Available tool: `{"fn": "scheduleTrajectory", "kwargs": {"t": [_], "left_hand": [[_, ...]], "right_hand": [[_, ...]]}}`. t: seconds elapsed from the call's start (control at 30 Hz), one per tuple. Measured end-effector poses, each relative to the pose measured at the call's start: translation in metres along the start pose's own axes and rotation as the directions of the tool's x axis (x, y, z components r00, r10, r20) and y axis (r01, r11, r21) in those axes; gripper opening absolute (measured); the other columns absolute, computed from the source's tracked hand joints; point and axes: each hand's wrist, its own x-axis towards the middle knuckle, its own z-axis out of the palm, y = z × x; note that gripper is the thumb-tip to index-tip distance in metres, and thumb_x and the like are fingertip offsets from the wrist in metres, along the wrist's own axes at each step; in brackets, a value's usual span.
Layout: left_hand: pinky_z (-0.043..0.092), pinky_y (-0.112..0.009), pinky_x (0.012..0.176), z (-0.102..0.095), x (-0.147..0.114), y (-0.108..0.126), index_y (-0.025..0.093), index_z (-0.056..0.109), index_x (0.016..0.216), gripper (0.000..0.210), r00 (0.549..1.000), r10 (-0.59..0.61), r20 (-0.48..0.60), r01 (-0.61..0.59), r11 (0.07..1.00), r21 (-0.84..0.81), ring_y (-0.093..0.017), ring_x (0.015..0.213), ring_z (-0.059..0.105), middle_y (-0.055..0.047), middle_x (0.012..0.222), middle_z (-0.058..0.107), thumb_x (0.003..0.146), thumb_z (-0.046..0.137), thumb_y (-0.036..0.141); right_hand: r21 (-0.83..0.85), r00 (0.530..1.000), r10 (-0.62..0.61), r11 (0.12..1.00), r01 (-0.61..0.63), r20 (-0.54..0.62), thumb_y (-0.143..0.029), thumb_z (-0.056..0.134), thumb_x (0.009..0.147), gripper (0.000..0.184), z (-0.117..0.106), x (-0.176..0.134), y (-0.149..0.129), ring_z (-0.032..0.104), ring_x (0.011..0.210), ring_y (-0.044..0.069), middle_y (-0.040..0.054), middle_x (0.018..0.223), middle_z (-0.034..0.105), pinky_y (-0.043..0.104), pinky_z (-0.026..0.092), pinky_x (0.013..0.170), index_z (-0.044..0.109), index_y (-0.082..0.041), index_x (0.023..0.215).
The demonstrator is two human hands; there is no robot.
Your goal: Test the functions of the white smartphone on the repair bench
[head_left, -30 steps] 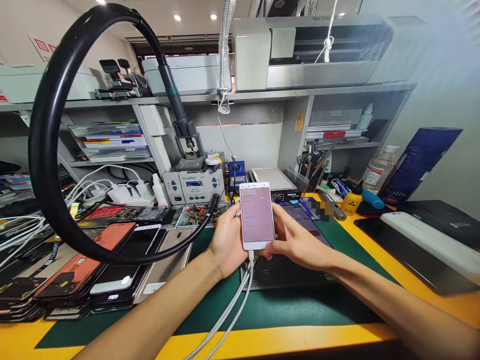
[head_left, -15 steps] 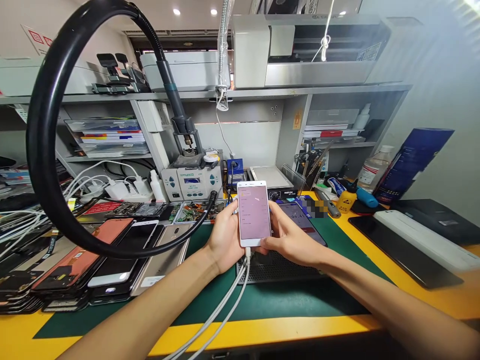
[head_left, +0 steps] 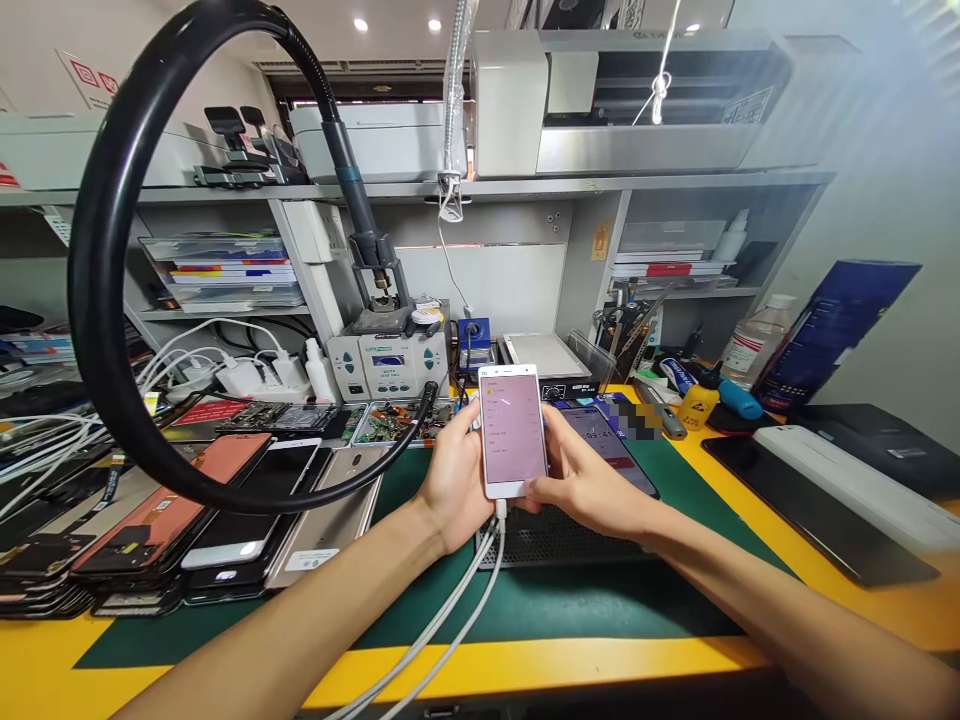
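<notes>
A white smartphone (head_left: 513,430) with a lit, pinkish screen showing a list is held upright between both hands. My left hand (head_left: 456,480) grips its left side, palm behind it. My right hand (head_left: 581,472) closes on the right edge, with the thumb at the lower right corner by the screen's bottom. A white charging cable (head_left: 501,515) is plugged into the phone's lower end and runs down past the table's front edge beside other white cables. Behind my right hand, a larger dark phone (head_left: 619,450) with a lit screen lies over a black perforated plate (head_left: 577,545).
Stacked phones and phone parts (head_left: 172,510) fill the left side. A thick black hose (head_left: 97,300) loops in front of the hot-air station (head_left: 390,365). A tray of small circuit boards (head_left: 394,422) sits behind. Bottles (head_left: 756,340) and a dark tablet (head_left: 810,510) are at the right, beside the green mat (head_left: 697,600).
The whole view has shifted slightly, so everything appears a little farther right. Both hands keep their hold on the white smartphone, and its screen list looks about the same.
</notes>
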Motion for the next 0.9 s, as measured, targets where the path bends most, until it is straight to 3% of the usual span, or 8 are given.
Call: {"fn": "scheduleTrajectory", "kwargs": {"t": [0.47,0.77,0.9], "left_hand": [[0.060,-0.036,0.064,-0.003,0.000,-0.005,0.014,0.069,0.120,0.052,1.000,0.015,-0.006,-0.015,1.000,0.008,-0.025,0.077,0.071,-0.013,0.092,0.073,0.102,0.037,0.052],[0.060,-0.036,0.062,0.001,-0.001,-0.002,0.014,0.069,0.118,0.053,1.000,-0.003,-0.007,0.003,1.000,-0.002,-0.025,0.075,0.072,-0.013,0.089,0.073,0.102,0.035,0.051],[0.060,-0.037,0.062,0.001,0.000,-0.002,0.014,0.070,0.117,0.053,1.000,-0.006,-0.011,0.006,1.000,0.003,-0.026,0.075,0.072,-0.013,0.088,0.073,0.103,0.034,0.050]], "right_hand": [[-0.023,0.998,0.020,0.999,-0.022,-0.055,-0.014,0.065,0.085,0.063,0.006,-0.001,-0.002,0.055,0.063,0.012,-0.0005,0.095,0.056,0.030,0.046,0.057,0.034,-0.027,0.138],[0.009,0.999,0.027,1.000,-0.028,0.033,-0.006,0.061,0.077,0.059,-0.002,-0.001,-0.006,0.056,0.066,0.015,-0.0041,0.080,0.058,0.031,0.046,0.063,0.040,-0.026,0.128],[0.013,0.997,0.037,0.999,-0.038,0.070,-0.005,0.059,0.075,0.062,-0.005,-0.002,-0.008,0.057,0.067,0.015,-0.0035,0.082,0.060,0.032,0.046,0.064,0.038,-0.026,0.130]]}}
